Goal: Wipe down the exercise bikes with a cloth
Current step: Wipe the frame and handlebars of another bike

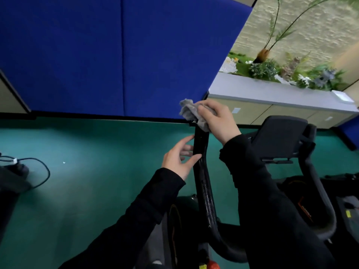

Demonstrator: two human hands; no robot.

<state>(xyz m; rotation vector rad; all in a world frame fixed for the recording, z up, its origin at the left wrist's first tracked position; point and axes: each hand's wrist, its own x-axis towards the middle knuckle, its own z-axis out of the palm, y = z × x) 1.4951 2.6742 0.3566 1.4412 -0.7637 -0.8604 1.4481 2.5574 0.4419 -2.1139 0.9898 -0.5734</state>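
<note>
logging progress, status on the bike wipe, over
Right hand grips cloth on handlebar tip. Left hand pinches handlebar lower down. Nothing blocking the wipe.

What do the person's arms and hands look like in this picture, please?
Both arms wear loose black long sleeves, the left sleeve and right sleeve, ending at the wrists. The left hand and right hand are bare: no gloves, rings or watch visible.
</note>
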